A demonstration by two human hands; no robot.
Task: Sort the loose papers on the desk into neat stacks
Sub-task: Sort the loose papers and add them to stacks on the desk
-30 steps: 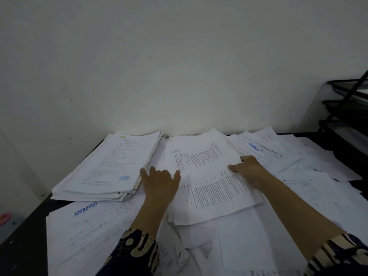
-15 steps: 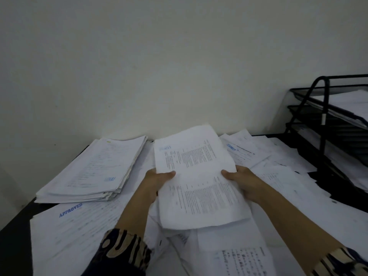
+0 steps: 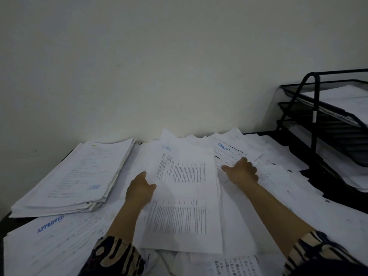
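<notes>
Between your two hands, mid-counter, the printed sheaf [image 3: 183, 196] lies with its long axis running away from you. Your left hand [image 3: 139, 191] pinches its left edge; your right hand [image 3: 242, 172], fingers loosely spread and holding nothing, rests just beside its right edge. The neat stack [image 3: 79, 176] waits toward the counter's left edge, nearer your left hand.

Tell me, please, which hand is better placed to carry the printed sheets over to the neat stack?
The left hand. It already grips the printed sheets at their left edge, and the neat stack lies on that same side. The right hand rests on loose papers on the far side.
</notes>
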